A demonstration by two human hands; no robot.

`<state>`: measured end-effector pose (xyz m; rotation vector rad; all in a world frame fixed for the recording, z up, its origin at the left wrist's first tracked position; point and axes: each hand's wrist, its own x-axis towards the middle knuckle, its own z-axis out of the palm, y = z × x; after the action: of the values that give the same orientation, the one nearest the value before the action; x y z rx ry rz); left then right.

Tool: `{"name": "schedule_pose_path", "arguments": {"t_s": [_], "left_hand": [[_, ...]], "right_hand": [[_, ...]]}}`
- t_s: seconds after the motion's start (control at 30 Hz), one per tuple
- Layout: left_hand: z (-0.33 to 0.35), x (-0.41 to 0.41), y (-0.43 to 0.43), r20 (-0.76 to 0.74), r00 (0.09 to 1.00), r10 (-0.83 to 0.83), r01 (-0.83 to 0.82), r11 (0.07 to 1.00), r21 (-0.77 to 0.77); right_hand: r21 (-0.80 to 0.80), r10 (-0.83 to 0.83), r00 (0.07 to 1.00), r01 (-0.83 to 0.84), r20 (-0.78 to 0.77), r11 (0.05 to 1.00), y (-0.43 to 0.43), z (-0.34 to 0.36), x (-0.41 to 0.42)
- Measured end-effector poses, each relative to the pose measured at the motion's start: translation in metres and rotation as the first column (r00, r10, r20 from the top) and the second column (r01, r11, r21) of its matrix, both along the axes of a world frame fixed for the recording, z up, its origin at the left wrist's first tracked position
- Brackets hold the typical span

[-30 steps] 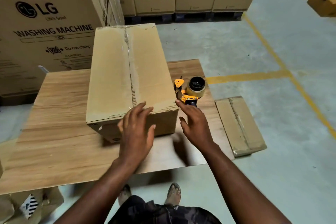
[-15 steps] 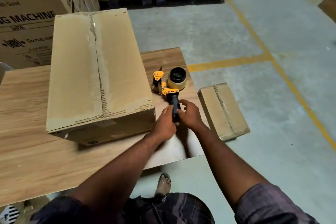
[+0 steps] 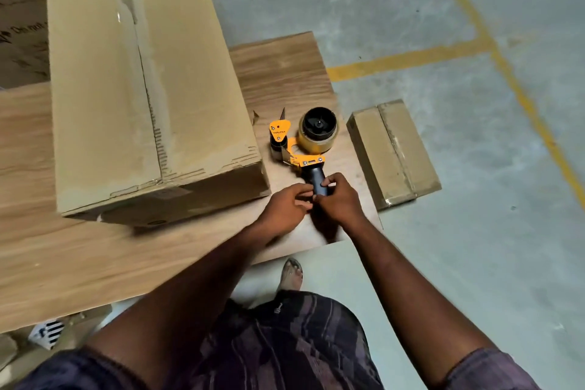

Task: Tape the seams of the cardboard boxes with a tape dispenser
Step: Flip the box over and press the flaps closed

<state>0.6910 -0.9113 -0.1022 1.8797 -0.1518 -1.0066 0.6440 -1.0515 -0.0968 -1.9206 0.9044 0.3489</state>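
Tape dispenser lies centre frame on the bench: the right hand curls round its dark handle, and the left hand pinches that handle from the left. The big cardboard box sits upper left, just beside the dispenser; a smaller box lies on the floor, right.

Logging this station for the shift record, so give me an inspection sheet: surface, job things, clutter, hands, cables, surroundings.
surface: wooden table, light grain.
job's things: large cardboard box on the table, top seam under clear tape; tape dispenser lying to its right.
clutter: labelled carton below the table's near edge.
hands: left hand and right hand both grip the dispenser's dark handle.
cables: nothing seen.
surroundings: concrete floor with yellow lines; small taped box on it; printed cartons behind.
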Motion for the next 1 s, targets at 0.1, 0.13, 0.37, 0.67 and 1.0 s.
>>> {"name": "schedule_pose_path", "arguments": {"t_s": [0.1,0.13,0.37,0.67,1.0], "left_hand": [[0.0,-0.013,0.002,-0.169,0.986,-0.001,-0.01,0.998,-0.067],[-0.001,-0.014,0.001,-0.189,0.982,0.003,-0.018,0.997,-0.078],[0.009,-0.008,-0.002,-0.28,0.959,0.051,-0.073,0.995,-0.069],[0.011,0.001,0.008,-0.446,0.818,0.364,-0.414,0.91,-0.016],[0.098,0.021,-0.032,-0.738,0.58,0.345,-0.712,0.655,-0.253]], "right_hand": [[0.098,-0.132,0.988,0.14,-0.081,0.985,-0.001,0.002,0.001],[0.154,-0.175,0.98,0.188,-0.097,0.97,-0.001,0.002,0.007],[0.218,-0.309,0.947,0.322,-0.089,0.921,0.011,0.003,0.035],[0.24,-0.441,0.894,0.448,-0.085,0.862,0.019,0.001,0.004],[0.379,-0.29,0.841,0.111,0.456,0.919,-0.026,0.064,-0.014]]}}
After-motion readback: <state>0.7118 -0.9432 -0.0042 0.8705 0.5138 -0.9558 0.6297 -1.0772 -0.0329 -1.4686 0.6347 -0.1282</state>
